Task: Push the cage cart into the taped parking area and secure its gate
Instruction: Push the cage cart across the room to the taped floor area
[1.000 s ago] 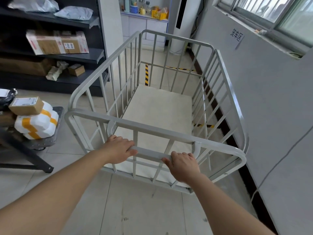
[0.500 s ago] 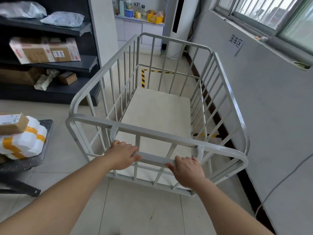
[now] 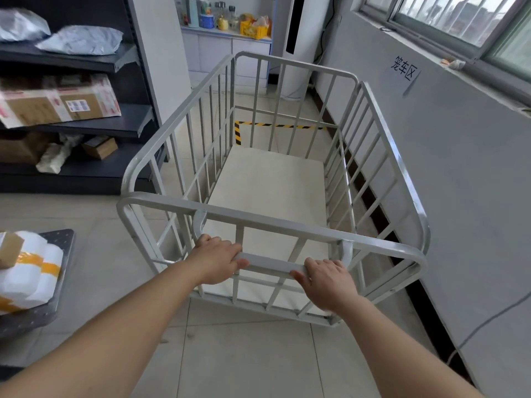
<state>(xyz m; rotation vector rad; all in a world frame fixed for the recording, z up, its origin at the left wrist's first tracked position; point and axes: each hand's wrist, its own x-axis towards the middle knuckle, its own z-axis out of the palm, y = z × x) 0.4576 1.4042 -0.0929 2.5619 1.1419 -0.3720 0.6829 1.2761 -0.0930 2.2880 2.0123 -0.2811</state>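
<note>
Cage cart (image 3: 273, 179) stands beside the grey wall (image 3: 459, 196) | yellow-black floor tape (image 3: 275, 125) seen through its far bars | my left hand (image 3: 217, 261) and right hand (image 3: 330, 282) both wrapped around the handle bar (image 3: 268, 262)

The tiled floor (image 3: 244, 354) is carrying the cage cart (image 3: 273, 179), with striped tape (image 3: 275, 125) lying just beyond it.
</note>
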